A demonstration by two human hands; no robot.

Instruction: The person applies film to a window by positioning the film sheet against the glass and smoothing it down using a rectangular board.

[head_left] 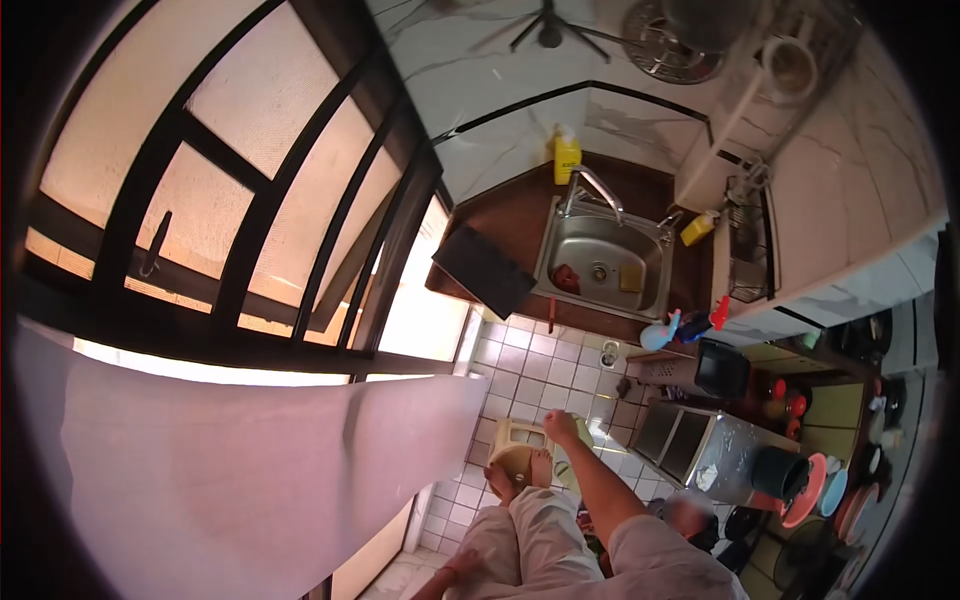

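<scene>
My right hand (560, 425) reaches out over the tiled floor with its fingers curled closed. Whether anything is inside the fist is too small to tell. Below it, my bare feet (541, 466) rest on or just over a beige plastic stool (510, 436). A pale green round object (568, 474) lies beside the stool, partly covered by my right forearm. My left hand (464, 563) lies on my trouser leg (493, 540), its fingers loosely extended with nothing visible in them.
Ahead, a steel sink (605, 250) sits in a brown counter with a black board (484, 271) and a yellow bottle (566, 158). A barred window (250, 180) and white curtain (250, 460) fill the left. A metal cabinet (700, 450) and pink basin (806, 490) stand right.
</scene>
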